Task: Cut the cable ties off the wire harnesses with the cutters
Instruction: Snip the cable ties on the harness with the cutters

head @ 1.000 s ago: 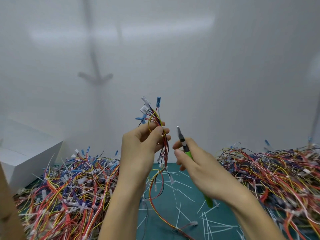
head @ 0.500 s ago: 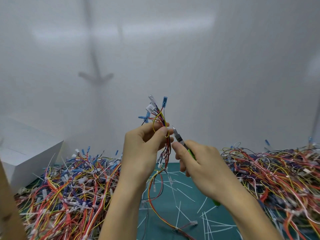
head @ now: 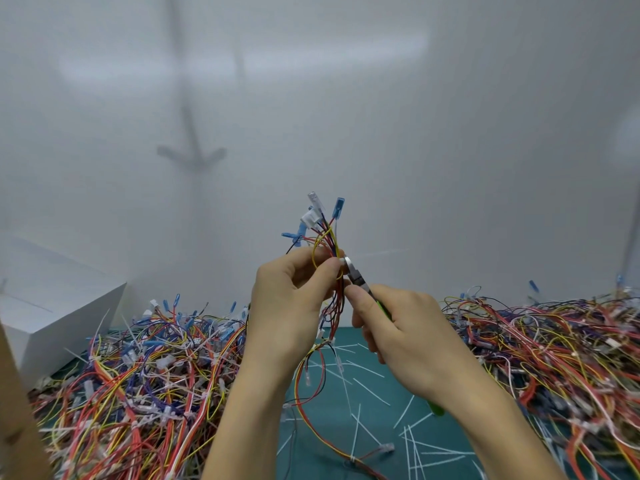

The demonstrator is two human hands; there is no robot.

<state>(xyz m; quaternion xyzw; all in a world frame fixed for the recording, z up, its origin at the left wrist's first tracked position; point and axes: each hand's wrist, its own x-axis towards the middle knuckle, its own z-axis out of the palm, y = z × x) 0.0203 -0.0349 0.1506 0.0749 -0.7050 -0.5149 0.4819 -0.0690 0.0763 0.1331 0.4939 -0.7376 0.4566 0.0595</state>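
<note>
My left hand [head: 291, 306] holds a wire harness [head: 327, 237] upright in front of me, pinched between thumb and fingers. Blue and white connectors fan out above the fingers, and its red and yellow wires hang down to the mat. My right hand [head: 405, 337] grips green-handled cutters [head: 356, 277]. The metal jaws touch the harness right beside my left thumb. The cable tie at the jaws is hidden by my fingers. The green handle end [head: 434, 408] sticks out below my right palm.
A big heap of tied harnesses [head: 138, 386] lies at the left, another heap [head: 554, 358] at the right. Cut white tie strips [head: 408, 441] litter the green cutting mat [head: 381, 393] between them. A white box [head: 52, 306] stands far left, a white wall behind.
My right hand has brought the cutters up and left until the jaws meet the harness by my left thumb. My left hand raised the harness slightly.
</note>
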